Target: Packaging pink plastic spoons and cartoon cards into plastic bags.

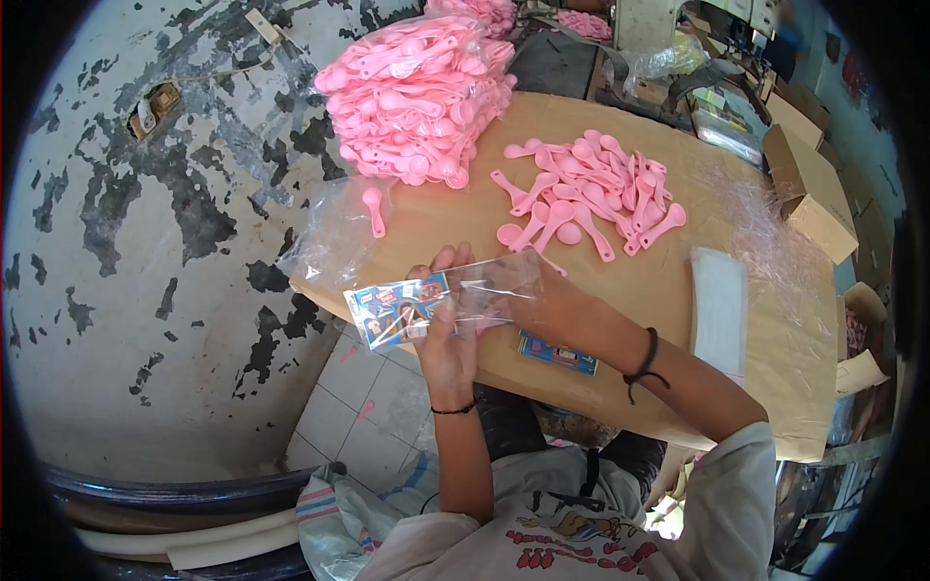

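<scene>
A brown-paper-covered table bears everything here. At its far left, a bulging clear bag is packed with pink spoons. Right of it lies a loose heap of pink scoop-ended spoons. A whitish stack of flat plastic sleeves rests toward the right. Above the table's near edge, the left hand grasps a clear sleeve containing a blue printed card. The right hand is at the sleeve's other end; its grip cannot be told.
</scene>
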`<act>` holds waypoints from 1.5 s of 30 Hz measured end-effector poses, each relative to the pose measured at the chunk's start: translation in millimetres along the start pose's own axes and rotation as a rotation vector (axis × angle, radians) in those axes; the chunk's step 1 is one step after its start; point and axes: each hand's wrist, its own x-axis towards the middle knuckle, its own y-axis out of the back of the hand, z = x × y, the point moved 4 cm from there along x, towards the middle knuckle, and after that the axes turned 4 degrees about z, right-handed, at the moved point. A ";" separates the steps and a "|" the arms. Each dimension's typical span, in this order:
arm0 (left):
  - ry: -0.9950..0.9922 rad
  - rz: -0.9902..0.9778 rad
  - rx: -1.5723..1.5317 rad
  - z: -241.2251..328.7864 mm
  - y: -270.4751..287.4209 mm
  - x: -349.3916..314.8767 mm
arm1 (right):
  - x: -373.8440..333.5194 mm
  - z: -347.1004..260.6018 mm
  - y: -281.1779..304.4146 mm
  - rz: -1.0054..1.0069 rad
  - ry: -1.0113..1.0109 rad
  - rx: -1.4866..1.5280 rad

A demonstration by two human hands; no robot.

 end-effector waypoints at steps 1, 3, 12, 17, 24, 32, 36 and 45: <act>0.016 -0.029 -0.005 -1.7 -2.9 -0.6 | 1.7 1.7 -0.2 0.000 0.004 -0.006; 0.021 -0.059 -0.012 -1.3 -8.3 -1.9 | 7.2 4.9 3.2 0.022 -0.015 0.059; 0.033 0.055 -0.116 -5.6 2.8 -2.7 | -36.5 17.7 123.9 0.164 -0.550 0.277; 0.180 -0.085 -0.207 -43.4 -17.0 -18.0 | -66.3 -10.8 151.8 0.388 -0.703 0.937; 0.463 0.066 -0.493 -85.9 -58.0 -49.1 | -52.2 -29.9 148.3 0.383 -0.601 0.809; 0.618 0.105 -0.779 -91.8 -77.3 -51.8 | -51.3 -30.3 212.2 0.464 -0.626 0.351; 0.544 -0.015 -0.664 -83.1 -80.1 -37.6 | -53.1 -21.4 246.8 0.469 -0.608 0.071; 0.206 -0.501 0.848 -94.1 -117.2 -43.9 | -58.6 2.7 193.5 0.426 -0.647 0.268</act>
